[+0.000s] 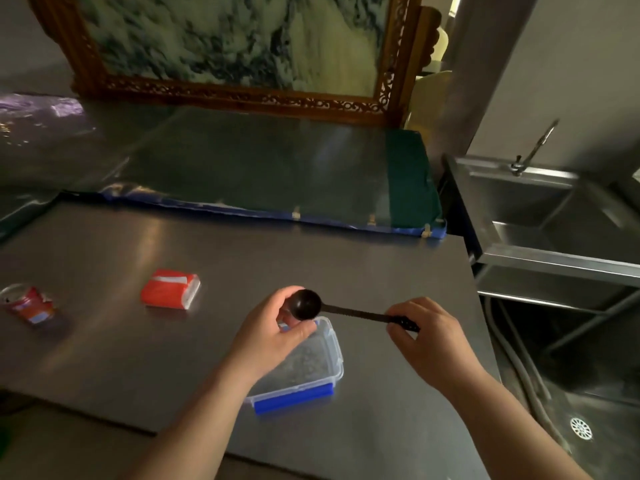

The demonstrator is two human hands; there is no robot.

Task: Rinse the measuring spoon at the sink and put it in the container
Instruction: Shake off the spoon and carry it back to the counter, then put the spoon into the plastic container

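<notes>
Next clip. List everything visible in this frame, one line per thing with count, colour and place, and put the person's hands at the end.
spoon: 1, black, held over the container's far end
container: 1, clear with blue clips, on the table near its front edge
tissue pack: 1, red and white, on the table left of centre
can: 1, red, crushed, at the table's left edge
table: 1, steel grey, centre
sink: 1, steel, right of the table
tap: 1, metal, at the sink's back rim
framed panel: 1, carved brown frame, behind the table
floor drain: 1, pale, bottom right
left hand: at the spoon's bowl
right hand: pinching the spoon's handle
</notes>
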